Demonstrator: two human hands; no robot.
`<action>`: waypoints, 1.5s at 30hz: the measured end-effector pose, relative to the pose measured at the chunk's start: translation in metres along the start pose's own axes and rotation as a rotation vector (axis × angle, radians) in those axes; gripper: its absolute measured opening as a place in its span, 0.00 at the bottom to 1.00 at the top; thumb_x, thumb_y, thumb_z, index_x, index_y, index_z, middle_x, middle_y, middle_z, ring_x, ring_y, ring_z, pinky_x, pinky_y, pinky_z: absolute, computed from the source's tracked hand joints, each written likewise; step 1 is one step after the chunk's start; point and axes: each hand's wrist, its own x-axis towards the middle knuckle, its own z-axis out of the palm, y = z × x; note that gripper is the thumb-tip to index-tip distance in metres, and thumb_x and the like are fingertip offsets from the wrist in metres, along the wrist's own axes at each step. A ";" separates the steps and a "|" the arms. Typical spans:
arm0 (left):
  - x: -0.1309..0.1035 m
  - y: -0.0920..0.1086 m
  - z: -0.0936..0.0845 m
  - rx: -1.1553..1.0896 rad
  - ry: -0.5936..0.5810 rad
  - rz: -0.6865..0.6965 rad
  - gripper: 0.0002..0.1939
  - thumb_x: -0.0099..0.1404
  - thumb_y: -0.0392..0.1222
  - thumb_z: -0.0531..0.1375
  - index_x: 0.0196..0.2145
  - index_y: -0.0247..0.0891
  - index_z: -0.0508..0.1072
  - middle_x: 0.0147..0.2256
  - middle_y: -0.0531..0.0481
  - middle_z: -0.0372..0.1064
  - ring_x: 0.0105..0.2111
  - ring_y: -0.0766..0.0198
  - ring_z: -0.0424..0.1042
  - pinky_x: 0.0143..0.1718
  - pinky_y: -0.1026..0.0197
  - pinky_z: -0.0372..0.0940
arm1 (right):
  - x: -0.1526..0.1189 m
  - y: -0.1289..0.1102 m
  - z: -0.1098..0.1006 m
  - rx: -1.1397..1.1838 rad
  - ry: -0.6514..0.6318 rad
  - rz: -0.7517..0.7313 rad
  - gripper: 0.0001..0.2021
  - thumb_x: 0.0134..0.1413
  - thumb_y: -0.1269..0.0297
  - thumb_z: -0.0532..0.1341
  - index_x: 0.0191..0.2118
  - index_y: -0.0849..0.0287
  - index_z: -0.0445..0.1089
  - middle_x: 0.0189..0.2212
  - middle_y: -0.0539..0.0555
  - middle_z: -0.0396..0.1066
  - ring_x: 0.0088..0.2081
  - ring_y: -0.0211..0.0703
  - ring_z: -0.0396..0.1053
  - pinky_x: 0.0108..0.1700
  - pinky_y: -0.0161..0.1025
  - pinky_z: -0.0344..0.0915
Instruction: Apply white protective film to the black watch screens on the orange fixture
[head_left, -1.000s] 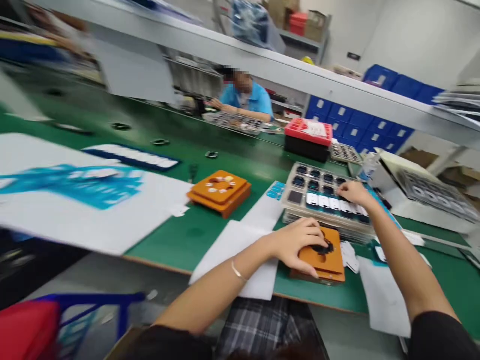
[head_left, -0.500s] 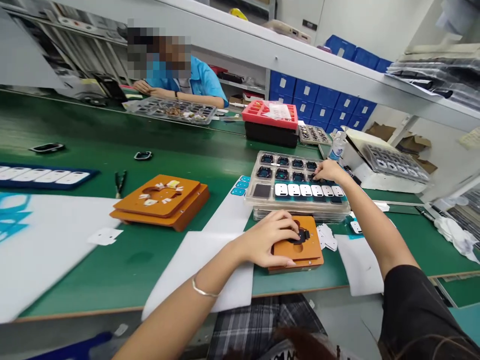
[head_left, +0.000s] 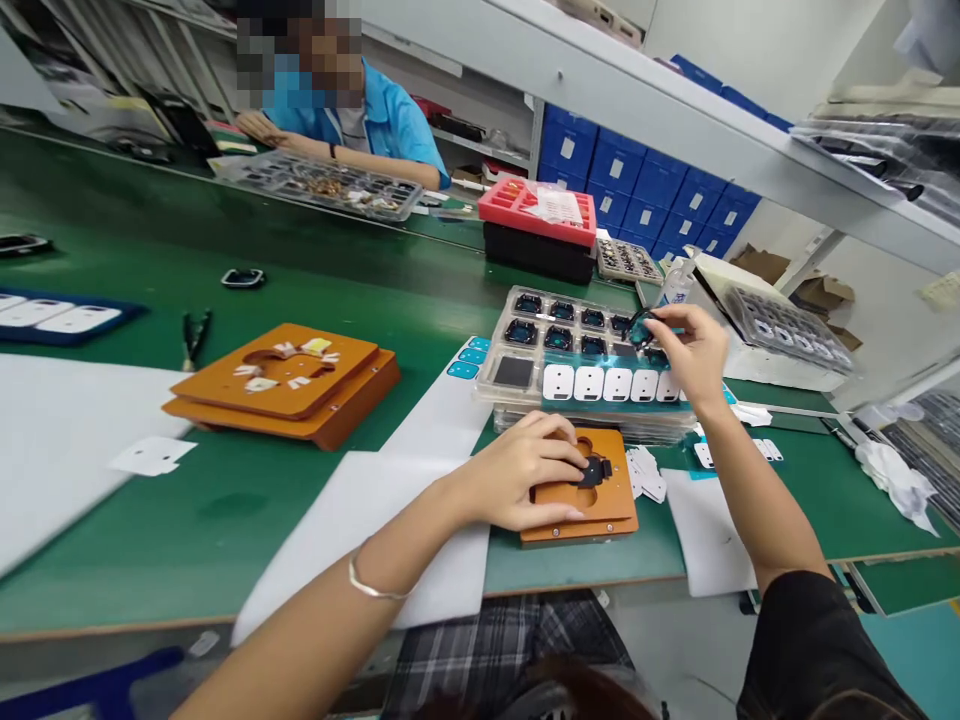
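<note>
My right hand (head_left: 690, 350) pinches a black rounded-square frame (head_left: 642, 328) between thumb and fingers, lifted just above a clear plastic tray (head_left: 491, 372). Similar dark frames (head_left: 561, 337) sit in the tray's pockets. A strip of white rounded-square stickers (head_left: 587, 383) lies across the tray's near part. My left hand (head_left: 525, 470) rests on the left side of a small orange fixture (head_left: 619, 500), its fingers spread and its thumb along the near edge. Its fingertips touch a black piece (head_left: 594, 471) set in the fixture's recess.
A larger orange fixture (head_left: 300, 385) stands left, with tweezers (head_left: 193, 340) behind it. White foam sheets (head_left: 420, 500) and cut white pieces (head_left: 645, 474) lie around the small fixture. A red tray on a black box (head_left: 536, 212) stands behind. Across the bench sits a person in blue (head_left: 397, 120).
My right hand has risen from the tray, bringing up a black frame. My left hand stays on the small orange fixture. The whole view has shifted slightly.
</note>
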 end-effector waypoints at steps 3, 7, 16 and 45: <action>0.001 0.000 0.001 -0.001 0.026 -0.019 0.16 0.67 0.51 0.61 0.46 0.40 0.77 0.47 0.45 0.78 0.47 0.51 0.70 0.47 0.47 0.67 | -0.008 -0.004 0.001 0.178 0.322 -0.185 0.08 0.56 0.58 0.65 0.37 0.55 0.72 0.35 0.52 0.72 0.39 0.43 0.72 0.38 0.42 0.73; 0.003 0.000 0.001 0.066 0.089 -0.014 0.15 0.69 0.48 0.60 0.48 0.36 0.75 0.50 0.42 0.76 0.50 0.51 0.70 0.49 0.47 0.69 | -0.025 -0.012 -0.004 0.315 0.378 -0.274 0.06 0.56 0.63 0.67 0.36 0.53 0.69 0.33 0.50 0.70 0.36 0.41 0.72 0.35 0.40 0.73; -0.003 -0.007 0.009 0.376 0.280 -0.090 0.11 0.70 0.40 0.57 0.47 0.42 0.76 0.50 0.45 0.77 0.48 0.53 0.69 0.48 0.49 0.64 | -0.099 -0.044 -0.033 0.325 -0.258 -0.572 0.08 0.56 0.75 0.65 0.38 0.56 0.70 0.31 0.51 0.75 0.32 0.39 0.74 0.34 0.38 0.74; -0.004 -0.005 0.002 0.687 0.267 -0.412 0.12 0.70 0.48 0.57 0.51 0.52 0.71 0.57 0.48 0.71 0.51 0.44 0.65 0.51 0.38 0.50 | -0.116 -0.041 -0.008 0.217 -0.450 -0.471 0.08 0.59 0.61 0.66 0.41 0.58 0.71 0.41 0.58 0.79 0.43 0.48 0.71 0.45 0.48 0.73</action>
